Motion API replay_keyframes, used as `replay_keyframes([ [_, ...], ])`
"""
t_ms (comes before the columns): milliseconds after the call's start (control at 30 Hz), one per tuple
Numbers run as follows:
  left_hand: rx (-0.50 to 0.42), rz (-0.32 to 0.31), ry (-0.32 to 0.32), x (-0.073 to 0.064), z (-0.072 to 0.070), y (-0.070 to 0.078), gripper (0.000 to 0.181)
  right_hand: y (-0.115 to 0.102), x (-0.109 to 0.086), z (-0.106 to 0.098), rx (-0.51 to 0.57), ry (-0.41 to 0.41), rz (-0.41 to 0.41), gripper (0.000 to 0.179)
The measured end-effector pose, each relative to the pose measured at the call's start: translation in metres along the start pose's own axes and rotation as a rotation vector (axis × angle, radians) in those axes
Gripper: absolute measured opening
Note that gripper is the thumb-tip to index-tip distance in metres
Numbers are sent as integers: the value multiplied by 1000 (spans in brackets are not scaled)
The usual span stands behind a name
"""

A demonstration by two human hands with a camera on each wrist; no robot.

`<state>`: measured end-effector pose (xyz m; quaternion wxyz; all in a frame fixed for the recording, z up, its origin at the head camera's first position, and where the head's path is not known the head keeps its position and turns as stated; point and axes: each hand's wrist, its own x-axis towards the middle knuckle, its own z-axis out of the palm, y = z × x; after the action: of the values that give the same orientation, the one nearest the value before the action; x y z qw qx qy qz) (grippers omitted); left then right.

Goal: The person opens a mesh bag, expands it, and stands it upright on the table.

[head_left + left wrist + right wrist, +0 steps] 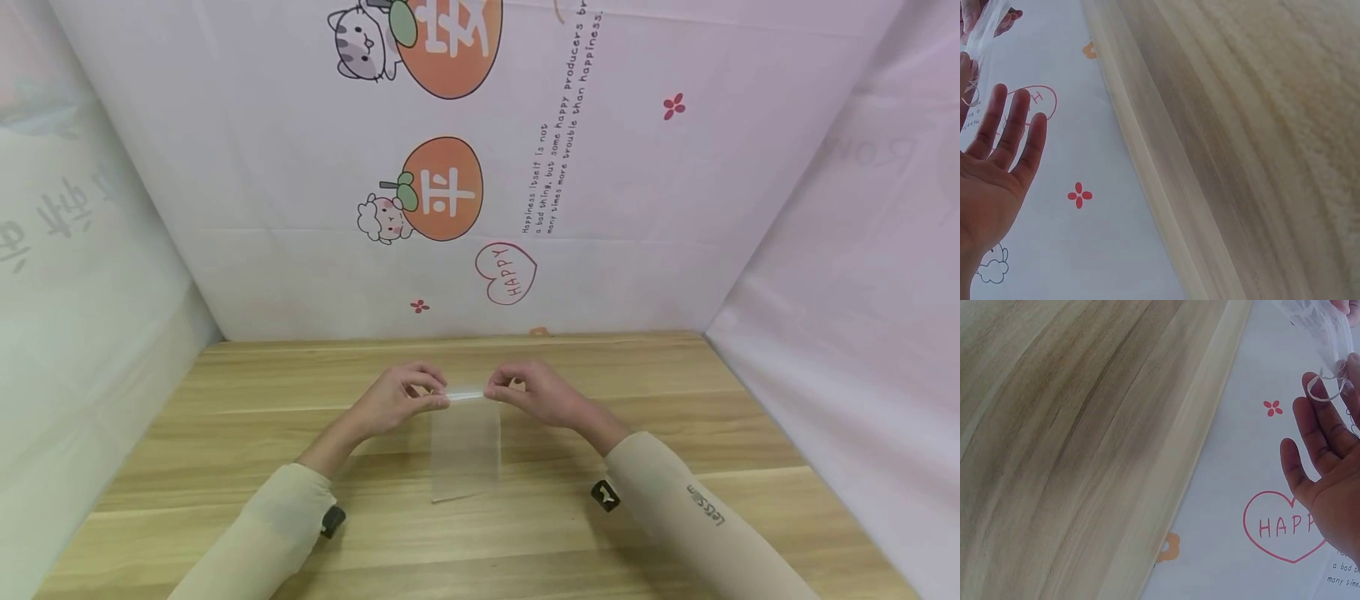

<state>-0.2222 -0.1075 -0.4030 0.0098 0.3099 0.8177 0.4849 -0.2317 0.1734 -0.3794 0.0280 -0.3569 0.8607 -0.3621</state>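
Note:
A sheer, whitish drawstring pouch (466, 450) hangs flat between the two hands in the head view, its gathered top edge a bright white line. At the top left corner, the left hand (402, 398) pinches it between thumb and forefinger. My right hand (536, 393) pinches the opposite top corner in the same way. A thin white loop of cord (1325, 397) dangles from the pouch by the right hand's fingers in the right wrist view. Spread apart, the other fingers (1009, 134) of the left hand show in the left wrist view.
Below the hands lies a wood-grain table (225, 467). A white printed cloth (622, 208) with cartoon fruit, a heart and lettering rises at its back edge. Pale cloth walls (862, 292) close in the left and right sides.

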Motion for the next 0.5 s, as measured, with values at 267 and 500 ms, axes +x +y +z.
replay_keyframes([
  [267, 106, -13, 0, 2, -1, -1, 12, 0, 0, 1, -24, 6, -22, 16],
  [500, 255, -62, 35, 2, 0, 1, 21, 2, 1, 4, -58, 16, -49, 11],
])
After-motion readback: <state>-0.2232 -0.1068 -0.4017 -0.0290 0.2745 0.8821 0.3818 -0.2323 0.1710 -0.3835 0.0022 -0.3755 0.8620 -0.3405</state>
